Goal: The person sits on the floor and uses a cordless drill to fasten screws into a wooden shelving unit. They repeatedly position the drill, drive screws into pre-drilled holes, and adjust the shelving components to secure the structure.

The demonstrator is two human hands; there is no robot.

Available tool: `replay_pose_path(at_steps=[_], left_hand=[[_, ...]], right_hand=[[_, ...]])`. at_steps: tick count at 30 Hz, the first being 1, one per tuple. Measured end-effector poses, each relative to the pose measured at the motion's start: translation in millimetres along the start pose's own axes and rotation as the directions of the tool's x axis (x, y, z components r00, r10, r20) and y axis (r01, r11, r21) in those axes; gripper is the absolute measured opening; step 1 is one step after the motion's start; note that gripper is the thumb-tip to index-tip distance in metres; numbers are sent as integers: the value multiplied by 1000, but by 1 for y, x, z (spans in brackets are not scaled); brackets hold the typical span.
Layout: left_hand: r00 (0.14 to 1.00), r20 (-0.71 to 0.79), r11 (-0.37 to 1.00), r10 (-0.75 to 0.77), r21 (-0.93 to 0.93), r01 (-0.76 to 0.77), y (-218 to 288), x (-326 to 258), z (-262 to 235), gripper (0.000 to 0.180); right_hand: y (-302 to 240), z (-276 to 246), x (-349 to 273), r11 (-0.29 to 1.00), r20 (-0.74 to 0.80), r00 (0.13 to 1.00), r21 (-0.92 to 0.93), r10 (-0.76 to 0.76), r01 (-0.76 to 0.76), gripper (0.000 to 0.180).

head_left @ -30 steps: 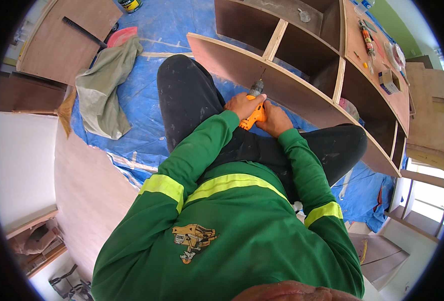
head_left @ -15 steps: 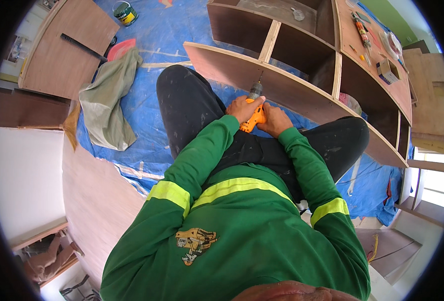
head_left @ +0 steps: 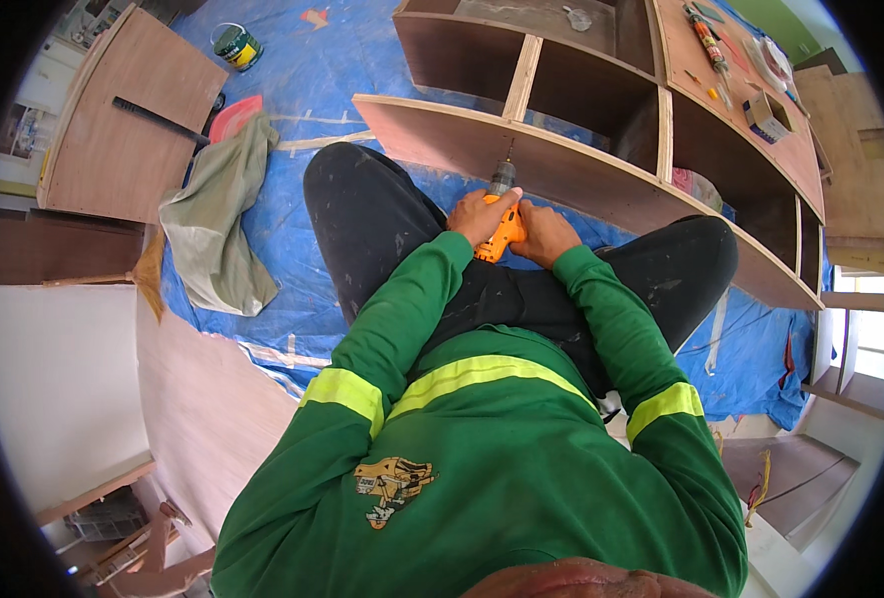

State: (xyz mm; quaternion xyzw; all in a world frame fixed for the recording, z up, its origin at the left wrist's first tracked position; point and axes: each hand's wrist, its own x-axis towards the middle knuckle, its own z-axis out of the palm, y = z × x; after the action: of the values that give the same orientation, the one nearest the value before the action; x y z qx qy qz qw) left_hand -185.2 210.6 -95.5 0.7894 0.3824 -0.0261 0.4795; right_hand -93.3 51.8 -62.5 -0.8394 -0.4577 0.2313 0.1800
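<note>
An orange cordless drill [head_left: 503, 235] with a dark chuck is between my hands, above my lap. My left hand [head_left: 478, 217] is wrapped around the drill's body just behind the chuck. From the other side, my right hand [head_left: 545, 235] grips the drill too; its fingertips are partly hidden. A thin drill bit [head_left: 511, 147] points away from me at the face of a long wooden panel [head_left: 432, 135]. Whether the bit's tip touches the panel or has gone into it, I cannot tell.
Behind the panel stands a wooden cabinet frame [head_left: 665, 130] with open compartments. On its top lie a caulking gun [head_left: 709, 45] and a small box [head_left: 767, 117]. Blue sheeting [head_left: 332, 70] covers the floor; a cloth [head_left: 217, 224] and a paint bucket [head_left: 236, 47] sit at left.
The view has shifted slightly, and my hands and the drill appear a little further left against the frame. My hold on the drill looks the same.
</note>
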Motion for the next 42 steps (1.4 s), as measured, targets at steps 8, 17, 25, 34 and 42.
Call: replay_pose_path(at_steps=[8,17,25,34,42], left_hand=[[1000,-18,999,24,21,-24,-3,5,3,83],[999,-18,999,28,20,-27,-5,9,5,82],[999,-8,999,40,23,-40,-4,11,6,81],[999,-10,999,49,18,-49,-5,12,6,80],[999,-6,999,50,0,-50,2,8,2,79]], right_hand=[[1,0,2,1000,-2,1000,6,-1,1,51],[3,0,2,1000,-15,1000,17,4,-3,51],[7,1,5,1000,-6,1000,1,0,0,50],[4,0,5,1000,-19,1000,6,-11,11,49],[5,0,5,1000,-19,1000,-6,-5,4,51]])
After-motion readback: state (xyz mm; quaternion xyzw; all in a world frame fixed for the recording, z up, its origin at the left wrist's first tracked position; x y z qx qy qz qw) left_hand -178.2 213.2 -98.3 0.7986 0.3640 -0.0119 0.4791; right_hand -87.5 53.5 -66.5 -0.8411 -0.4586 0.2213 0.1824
